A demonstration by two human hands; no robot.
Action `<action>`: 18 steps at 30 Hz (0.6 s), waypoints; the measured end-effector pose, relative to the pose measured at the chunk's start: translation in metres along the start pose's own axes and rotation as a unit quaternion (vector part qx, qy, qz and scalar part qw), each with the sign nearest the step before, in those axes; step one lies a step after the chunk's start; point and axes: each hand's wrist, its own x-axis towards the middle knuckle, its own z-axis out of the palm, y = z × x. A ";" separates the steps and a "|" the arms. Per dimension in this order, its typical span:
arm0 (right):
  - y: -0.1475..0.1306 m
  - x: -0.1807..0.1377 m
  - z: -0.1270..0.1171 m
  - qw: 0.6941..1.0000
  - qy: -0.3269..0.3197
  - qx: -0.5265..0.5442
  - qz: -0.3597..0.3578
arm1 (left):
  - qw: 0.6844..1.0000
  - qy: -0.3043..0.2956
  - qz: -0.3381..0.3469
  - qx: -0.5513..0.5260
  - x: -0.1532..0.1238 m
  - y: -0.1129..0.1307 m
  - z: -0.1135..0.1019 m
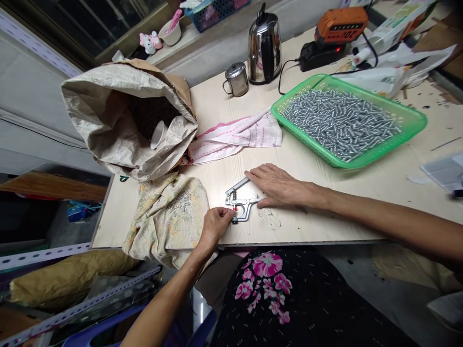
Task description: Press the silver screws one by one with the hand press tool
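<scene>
Snap-fastener pliers (248, 208), grey metal with a spring and a red part at the jaw, lie on the table near its front edge. My right hand (277, 185) grips their two handles, which are spread apart. Close at the jaw is my left hand (218, 221), its thumb and fingertips pinched together; whatever is between them is too small to make out. Beside my left hand, a yellow flowered cloth (159, 231) carries a few short metal pins (181, 203). Many similar pins (340, 123) fill a green basket (318, 153) at the back right.
A large open sack (108, 125) with a white cup (158, 135) inside stands at the left. A pink-and-white towel (237, 137) lies behind the pliers. Farther back are a metal mug (237, 79), a kettle (265, 48) and an orange battery (340, 26) on a charger (314, 54).
</scene>
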 end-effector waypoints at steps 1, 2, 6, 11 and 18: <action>-0.001 -0.001 0.000 1.000 0.000 0.003 0.015 | 1.000 0.001 -0.002 0.000 -0.001 0.000 0.000; -0.001 -0.003 0.001 1.000 -0.002 0.005 0.031 | 1.000 0.003 -0.004 0.000 -0.001 0.001 0.000; -0.006 -0.005 -0.004 0.998 -0.026 0.002 0.060 | 1.000 0.004 -0.013 0.001 -0.004 0.003 -0.001; -0.010 -0.001 -0.012 0.997 -0.045 -0.031 0.053 | 1.000 0.008 -0.013 0.002 -0.008 0.006 -0.002; -0.009 -0.006 -0.008 0.998 -0.034 -0.022 0.057 | 1.000 -0.006 -0.006 0.010 -0.003 -0.002 0.000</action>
